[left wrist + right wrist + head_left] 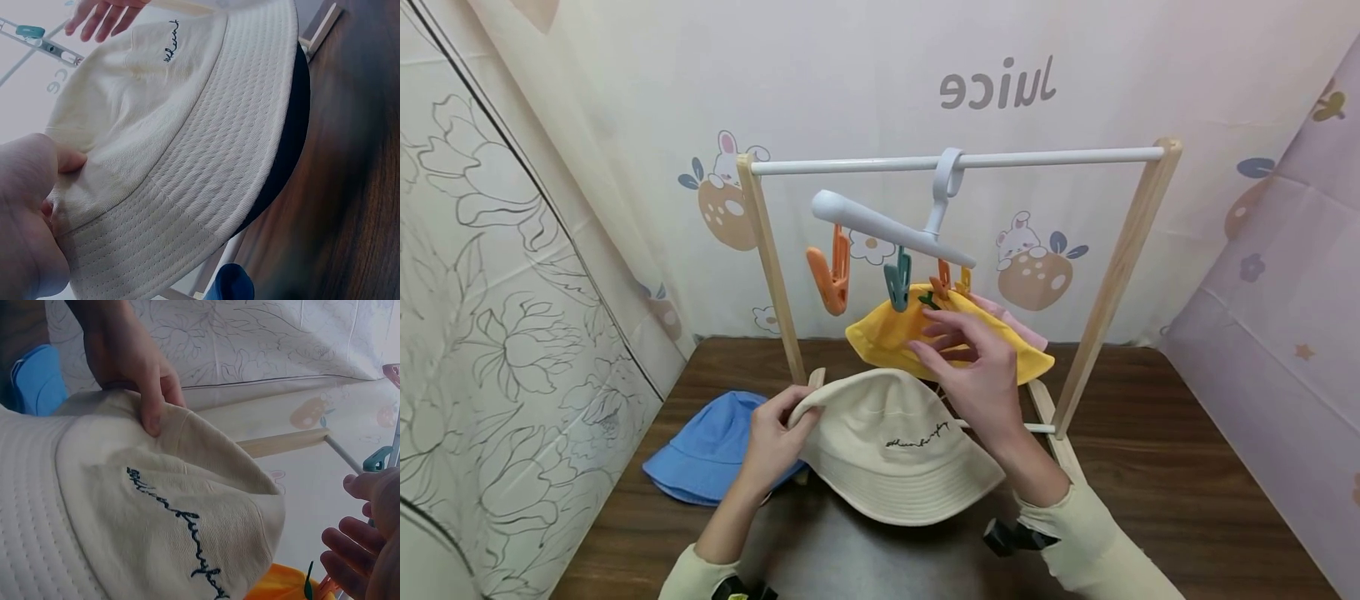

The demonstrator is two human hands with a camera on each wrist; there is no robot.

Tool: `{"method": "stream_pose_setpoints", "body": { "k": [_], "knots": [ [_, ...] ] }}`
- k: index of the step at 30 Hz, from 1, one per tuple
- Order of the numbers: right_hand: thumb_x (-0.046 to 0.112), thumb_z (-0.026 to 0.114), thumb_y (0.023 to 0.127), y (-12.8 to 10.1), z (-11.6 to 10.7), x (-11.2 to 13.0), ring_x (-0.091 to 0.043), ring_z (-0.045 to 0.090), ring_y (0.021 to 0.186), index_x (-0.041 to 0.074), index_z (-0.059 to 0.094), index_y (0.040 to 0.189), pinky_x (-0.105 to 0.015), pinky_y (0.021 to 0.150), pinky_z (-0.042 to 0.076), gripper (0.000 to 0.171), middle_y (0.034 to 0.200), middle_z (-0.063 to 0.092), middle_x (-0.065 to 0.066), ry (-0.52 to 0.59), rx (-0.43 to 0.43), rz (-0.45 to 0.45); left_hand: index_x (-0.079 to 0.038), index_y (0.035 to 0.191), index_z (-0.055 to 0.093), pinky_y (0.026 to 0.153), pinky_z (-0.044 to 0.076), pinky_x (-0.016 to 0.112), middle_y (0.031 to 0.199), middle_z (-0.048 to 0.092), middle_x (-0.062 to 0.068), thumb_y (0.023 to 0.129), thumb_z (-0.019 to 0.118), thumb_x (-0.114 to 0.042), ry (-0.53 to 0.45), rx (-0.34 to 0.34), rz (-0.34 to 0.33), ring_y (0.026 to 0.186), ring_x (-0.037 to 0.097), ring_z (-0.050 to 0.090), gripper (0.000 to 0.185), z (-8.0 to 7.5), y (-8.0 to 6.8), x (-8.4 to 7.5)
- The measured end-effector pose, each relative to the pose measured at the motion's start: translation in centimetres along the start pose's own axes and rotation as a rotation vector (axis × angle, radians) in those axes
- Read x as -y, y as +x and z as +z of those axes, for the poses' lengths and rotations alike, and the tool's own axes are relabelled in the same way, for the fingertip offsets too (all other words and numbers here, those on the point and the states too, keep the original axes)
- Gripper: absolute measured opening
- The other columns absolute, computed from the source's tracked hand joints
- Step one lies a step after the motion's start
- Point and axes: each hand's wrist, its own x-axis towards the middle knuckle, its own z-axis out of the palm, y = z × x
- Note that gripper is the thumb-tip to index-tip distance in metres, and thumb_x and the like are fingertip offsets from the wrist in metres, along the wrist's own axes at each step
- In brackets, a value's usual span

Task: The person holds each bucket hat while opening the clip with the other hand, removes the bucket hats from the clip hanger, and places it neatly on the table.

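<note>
Centrally, the cream bucket hat [895, 450] is held above the wooden table [1150, 467], its crown edge pinched by the curled left hand [772, 442]. Behind it, the right hand [973, 367] reaches forward, fingers loosely spread, holding nothing, near the yellow hat [880, 333].

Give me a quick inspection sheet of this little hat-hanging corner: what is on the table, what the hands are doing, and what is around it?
Surface: dark wooden table.
Job's things: cream bucket hat with dark script embroidery, held up in front of the wooden rack.
Hanging: yellow hat clipped to the white peg hanger; a pink item hangs behind it.
Clutter: blue hat lying on the table at the left.
Hands: left hand pinches the cream hat's crown edge; right hand is open, fingers spread, just behind the hat.
Cables: nothing seen.
Surroundings: cartoon-print fabric backdrop, floral sheet at the left.
</note>
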Motion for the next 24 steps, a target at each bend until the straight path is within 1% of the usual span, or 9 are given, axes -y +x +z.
{"method": "stream_pose_setpoints", "body": {
  "k": [4, 7, 12, 16, 20, 24],
  "knots": [
    [0.000, 0.094, 0.088, -0.3, -0.2, -0.3, 0.003, 0.074, 0.087, 0.003, 0.082, 0.126, -0.017, 0.081, 0.065, 0.040, 0.107, 0.085, -0.016, -0.016, -0.001, 0.000, -0.008, 0.113, 0.084, 0.064, 0.051, 0.024, 0.097, 0.083, 0.017, 0.102, 0.080, -0.005, -0.001, 0.004, -0.013, 0.071, 0.001, 0.061, 0.012, -0.3, -0.3, 0.1],
    [-0.001, 0.095, 0.087, -0.5, -0.4, -0.5, 0.004, 0.074, 0.086, 0.002, 0.082, 0.125, -0.017, 0.081, 0.065, 0.040, 0.106, 0.085, -0.017, -0.021, -0.003, -0.009, -0.008, 0.113, 0.084, 0.064, 0.051, 0.024, 0.098, 0.083, 0.017, 0.103, 0.080, -0.005, -0.001, 0.007, -0.014, 0.071, 0.001, 0.061, 0.012, -0.5, -0.5, 0.2],
    [-0.003, 0.094, 0.087, -0.6, -0.7, -0.7, 0.004, 0.073, 0.087, -0.001, 0.082, 0.124, -0.015, 0.080, 0.065, 0.040, 0.105, 0.084, -0.018, -0.032, -0.005, -0.028, -0.007, 0.112, 0.083, 0.064, 0.052, 0.024, 0.099, 0.083, 0.018, 0.103, 0.079, -0.004, -0.004, -0.005, 0.005, 0.073, -0.001, 0.063, 0.011, -0.8, -0.8, 0.3],
    [-0.002, 0.094, 0.087, -0.7, -1.0, -0.8, 0.005, 0.073, 0.087, -0.001, 0.082, 0.125, -0.013, 0.081, 0.064, 0.040, 0.105, 0.084, -0.018, -0.048, -0.002, -0.033, -0.005, 0.111, 0.083, 0.064, 0.053, 0.025, 0.100, 0.083, 0.020, 0.102, 0.079, -0.001, -0.016, -0.023, 0.016, 0.075, -0.001, 0.064, 0.011, -1.2, -1.1, 0.4],
    [-0.004, 0.094, 0.086, -0.8, -1.4, -1.0, 0.007, 0.073, 0.088, -0.001, 0.082, 0.124, -0.013, 0.081, 0.063, 0.040, 0.106, 0.084, -0.018, -0.048, -0.006, -0.027, -0.004, 0.111, 0.083, 0.065, 0.055, 0.025, 0.101, 0.082, 0.021, 0.101, 0.078, 0.001, -0.027, -0.039, 0.000, 0.077, -0.001, 0.066, 0.012, -1.7, -1.5, 0.6],
    [-0.006, 0.093, 0.086, -0.9, -1.8, -1.2, 0.009, 0.073, 0.089, -0.003, 0.081, 0.124, -0.013, 0.081, 0.063, 0.040, 0.106, 0.084, -0.019, -0.044, -0.015, -0.029, -0.005, 0.112, 0.083, 0.066, 0.055, 0.025, 0.103, 0.083, 0.021, 0.101, 0.079, 0.000, -0.020, -0.049, -0.022, 0.078, -0.001, 0.067, 0.013, -2.1, -1.8, 0.8]
  ]
}}
